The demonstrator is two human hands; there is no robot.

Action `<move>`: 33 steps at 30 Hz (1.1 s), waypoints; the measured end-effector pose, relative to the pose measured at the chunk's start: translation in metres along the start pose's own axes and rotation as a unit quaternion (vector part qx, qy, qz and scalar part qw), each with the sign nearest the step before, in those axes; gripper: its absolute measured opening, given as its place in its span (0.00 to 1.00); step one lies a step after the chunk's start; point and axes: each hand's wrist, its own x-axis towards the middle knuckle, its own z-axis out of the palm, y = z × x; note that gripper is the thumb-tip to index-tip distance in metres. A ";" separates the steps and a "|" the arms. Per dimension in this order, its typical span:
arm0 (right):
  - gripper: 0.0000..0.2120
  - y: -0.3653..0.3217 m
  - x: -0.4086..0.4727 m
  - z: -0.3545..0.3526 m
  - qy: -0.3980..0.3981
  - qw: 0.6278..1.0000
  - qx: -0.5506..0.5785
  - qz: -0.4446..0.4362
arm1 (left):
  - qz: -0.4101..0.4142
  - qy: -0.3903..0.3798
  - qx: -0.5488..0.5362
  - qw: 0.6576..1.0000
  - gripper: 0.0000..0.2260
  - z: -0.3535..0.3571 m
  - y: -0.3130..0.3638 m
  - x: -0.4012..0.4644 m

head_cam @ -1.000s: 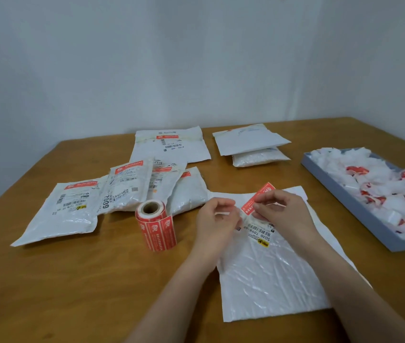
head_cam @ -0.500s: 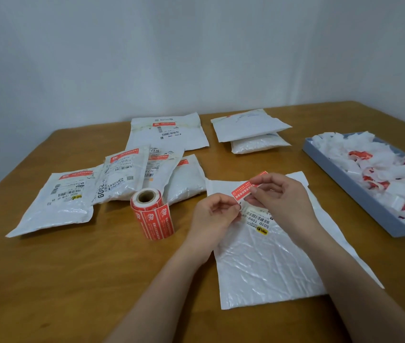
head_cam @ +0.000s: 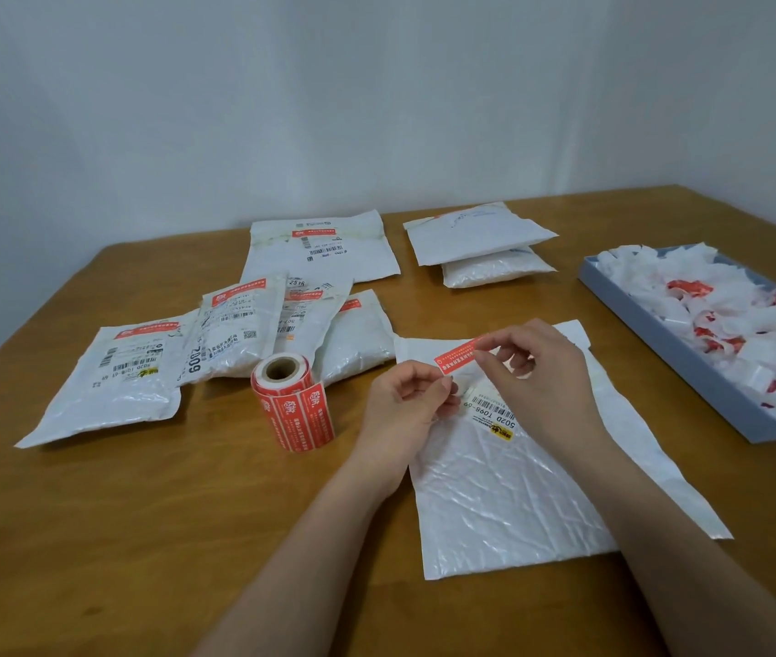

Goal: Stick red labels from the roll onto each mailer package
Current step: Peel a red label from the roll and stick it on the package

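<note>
A flat white mailer (head_cam: 519,490) lies in front of me on the wooden table. Above its far end I hold one red label (head_cam: 457,358) stretched between both hands. My left hand (head_cam: 407,400) pinches the label's left end and my right hand (head_cam: 538,377) pinches its right end. The label hovers just above the mailer's barcode sticker (head_cam: 493,412). The red label roll (head_cam: 293,403) stands upright to the left of my left hand.
Several labelled mailers (head_cam: 215,343) lie overlapped at the left, one more (head_cam: 324,248) behind them. Two unlabelled stacked mailers (head_cam: 481,244) sit at the back. A grey-blue tray (head_cam: 689,372) of crumpled label backings stands at the right.
The label has turned from tilted up to nearly level and moved left, lower over the mailer. The camera view has tipped down slightly.
</note>
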 end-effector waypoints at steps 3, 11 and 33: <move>0.02 0.002 -0.001 0.003 -0.015 0.997 -0.040 -0.064 | 0.006 -0.003 0.004 1.000 0.03 0.000 -0.001 0.000; 0.04 0.004 -0.003 0.009 -0.070 0.990 -0.067 -0.106 | 0.026 -0.013 0.052 0.998 0.04 -0.001 -0.003 0.000; 0.02 -0.006 -0.004 0.003 -0.062 0.994 -0.051 -0.069 | 0.029 -0.015 0.084 0.996 0.03 -0.001 -0.002 -0.002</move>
